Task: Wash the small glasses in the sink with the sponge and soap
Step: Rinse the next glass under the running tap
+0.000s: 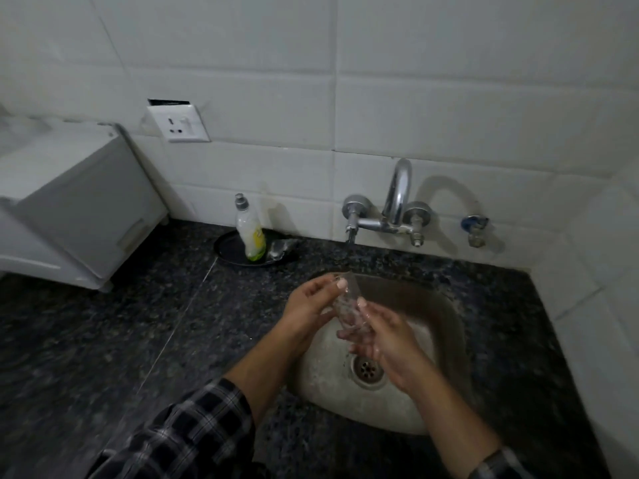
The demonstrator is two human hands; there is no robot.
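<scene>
Water (350, 254) runs down from the shiny metal tap (397, 202) at the back of the sink (439, 305). The sink is a steel bowl with round corners, dull and stained. A round drain (367, 369) with little holes sits in its floor. Over the middle of the sink, right under the water, is a small clear glass (347, 302), smooth and wet. The left hand (307, 305) curls its thumb and fingers round the top part of the glass. The right hand (383, 337) curls its fingers round the bottom part. Left of the sink, at the back, a squeezy plastic soap bottle (249, 236) stands on a flat black tray (226, 248). The counter (155, 323) round the sink is dark speckled stone.
</scene>
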